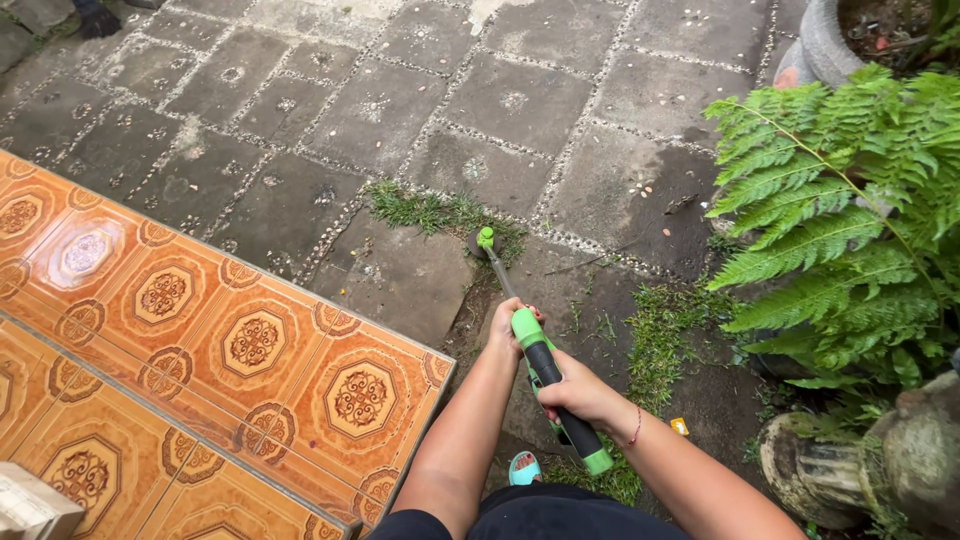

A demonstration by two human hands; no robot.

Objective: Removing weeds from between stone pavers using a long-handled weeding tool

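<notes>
A green and black hand-held grass trimmer [532, 352] slants from my lap toward the ground. Its cutting head [486, 241] rests at a tuft of grass [440, 212] growing in the joints between grey paving slabs. My left hand [507, 330] grips the trimmer's shaft near the upper green collar. Lower down, my right hand [580, 395] is wrapped around the black handle. A thin red band circles the right wrist.
Orange patterned tiled steps [200, 340] lie to the left. A large fern [850, 210] fills the right side, with stone planters [870, 470] below and one planter [830, 40] at the top right. More grass [660, 335] grows beside the fern. My sandalled foot [523, 468] shows below.
</notes>
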